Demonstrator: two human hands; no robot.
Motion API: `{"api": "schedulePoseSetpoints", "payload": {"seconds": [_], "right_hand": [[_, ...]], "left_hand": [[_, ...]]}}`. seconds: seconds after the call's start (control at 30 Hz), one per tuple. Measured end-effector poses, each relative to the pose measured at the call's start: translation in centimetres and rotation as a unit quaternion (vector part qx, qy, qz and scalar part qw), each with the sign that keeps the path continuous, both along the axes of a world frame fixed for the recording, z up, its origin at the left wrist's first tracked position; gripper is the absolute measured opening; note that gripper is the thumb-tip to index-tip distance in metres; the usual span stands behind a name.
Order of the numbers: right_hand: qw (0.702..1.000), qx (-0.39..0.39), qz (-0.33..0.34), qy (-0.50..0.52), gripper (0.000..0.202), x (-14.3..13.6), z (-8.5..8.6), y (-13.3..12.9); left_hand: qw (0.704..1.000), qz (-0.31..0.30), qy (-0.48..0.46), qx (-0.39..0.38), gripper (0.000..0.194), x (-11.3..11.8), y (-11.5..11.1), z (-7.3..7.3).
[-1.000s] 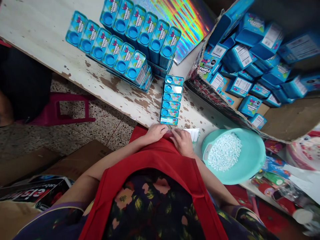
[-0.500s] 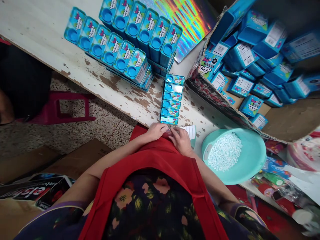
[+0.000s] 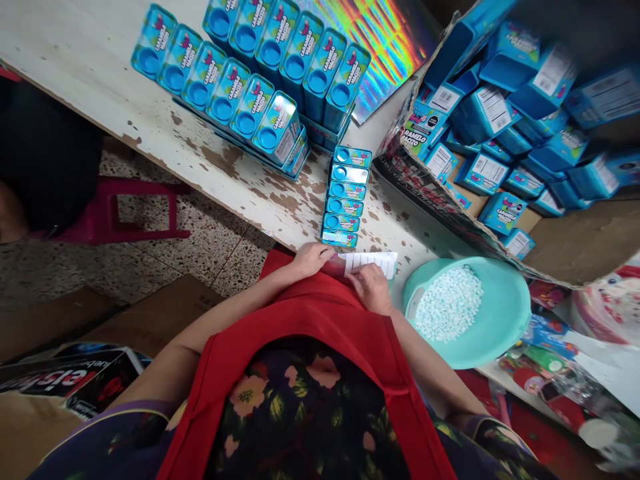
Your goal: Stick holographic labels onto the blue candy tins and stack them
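Note:
A white sheet with dark ruled lines [image 3: 377, 262], like a strip of labels, lies at the table's near edge, with a green edge showing beneath it. My right hand [image 3: 371, 287] is closed, its fingertips pinched at the sheet's lower left edge. To the left, my left hand [image 3: 311, 260] is closed too, fingertips together near the sheet's left tip; what they pinch is too small to make out. Just beyond my hands stands a row of small blue candy tins [image 3: 345, 207] with round recesses in their tops.
Two more groups of blue tins [image 3: 215, 83] stand in trays further back, near a shiny rainbow sheet [image 3: 395, 40]. At right, a cardboard box [image 3: 430, 207] holds many blue tins. Below it sits a turquoise basin [image 3: 505, 320] with small pale candies. A pink stool [image 3: 140, 230] stands left, beside a seated person.
My right hand has drawn slightly right and down, away from my left hand, with its fingers now curled. More of the white sheet shows.

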State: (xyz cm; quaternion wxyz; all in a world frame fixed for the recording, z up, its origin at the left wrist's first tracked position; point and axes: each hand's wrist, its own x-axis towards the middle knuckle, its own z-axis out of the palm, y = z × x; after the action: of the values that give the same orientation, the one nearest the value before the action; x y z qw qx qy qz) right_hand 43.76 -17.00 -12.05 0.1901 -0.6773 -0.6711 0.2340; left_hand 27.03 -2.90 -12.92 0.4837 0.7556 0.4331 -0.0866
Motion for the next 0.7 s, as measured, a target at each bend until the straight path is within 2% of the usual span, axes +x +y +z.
{"api": "schedulePoseSetpoints", "payload": {"seconds": [0.1,0.23,0.33,0.43,0.6,0.7], "right_hand": [[0.999,0.019,-0.020,-0.047,0.032,-0.1,0.0,0.7],[0.995,0.024,-0.004,-0.101,0.041,-0.9,-1.2,1.5],[0.997,0.010,0.025,-0.077,0.040,-1.2,-2.3,1.3],[0.998,0.005,0.036,-0.054,0.036,-1.2,-2.6,0.6],[0.999,0.027,0.011,-0.039,0.019,-1.4,-2.0,-0.4],[0.999,0.007,-0.010,-0.039,0.023,-1.3,-2.1,-0.3]], "left_hand": [[1.000,-0.007,-0.008,0.003,0.036,0.0,0.1,0.1],[1.000,-0.016,-0.019,-0.005,0.036,-0.1,0.1,0.3],[1.000,-0.005,-0.018,-0.011,0.035,-0.3,-0.1,0.1],[1.000,0.010,-0.014,-0.004,0.032,-0.3,-0.5,-0.3],[1.000,0.004,-0.009,0.019,0.031,-0.2,-1.3,-1.2],[0.998,-0.029,-0.019,0.050,0.034,-0.5,-1.6,-2.0]]}}
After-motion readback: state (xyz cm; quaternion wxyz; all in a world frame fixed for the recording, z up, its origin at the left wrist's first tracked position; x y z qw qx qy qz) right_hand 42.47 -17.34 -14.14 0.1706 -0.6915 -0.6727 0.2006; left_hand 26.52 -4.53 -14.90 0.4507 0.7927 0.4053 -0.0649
